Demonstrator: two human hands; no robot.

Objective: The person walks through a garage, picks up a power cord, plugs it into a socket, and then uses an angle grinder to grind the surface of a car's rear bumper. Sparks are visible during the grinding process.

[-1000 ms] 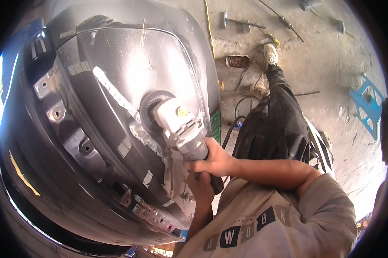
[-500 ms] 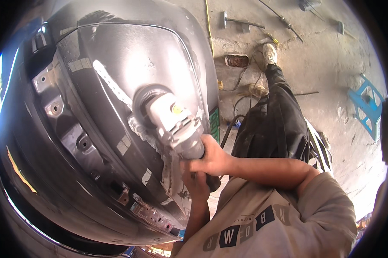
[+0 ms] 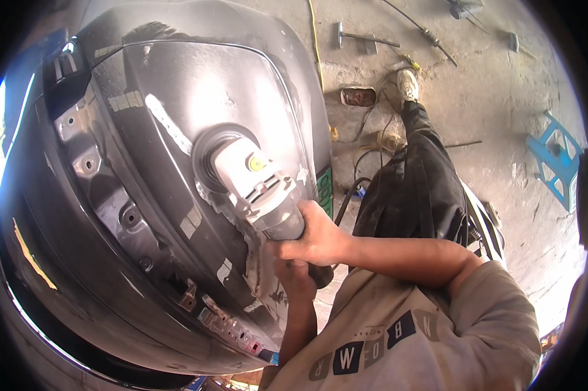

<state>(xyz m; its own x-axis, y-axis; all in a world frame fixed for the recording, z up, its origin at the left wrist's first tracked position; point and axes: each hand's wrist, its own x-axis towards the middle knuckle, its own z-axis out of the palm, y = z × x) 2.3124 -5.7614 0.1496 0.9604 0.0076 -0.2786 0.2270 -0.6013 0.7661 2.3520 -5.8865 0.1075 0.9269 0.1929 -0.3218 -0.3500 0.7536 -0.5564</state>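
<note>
A grey angle grinder (image 3: 251,186) presses its round disc guard against the inner skin of a large dark grey car body panel (image 3: 144,215). My right hand (image 3: 316,234) wraps the grinder's body from the right. Just below it, my left hand (image 3: 295,277) grips the rear of the handle. The panel fills the left of the view, with bare sanded metal around the disc and bolt holes and brackets along its ribbed edge. The grinder's disc itself is hidden under the guard.
My leg in dark trousers (image 3: 414,182) stretches over a concrete floor (image 3: 496,111). A black cable (image 3: 352,189), a hammer (image 3: 362,38), a rusty tin (image 3: 358,97) and a blue stool (image 3: 554,159) lie around on it.
The grinder has slid up and to the left across the panel, and both hands have followed it. The sparks seen at first are gone.
</note>
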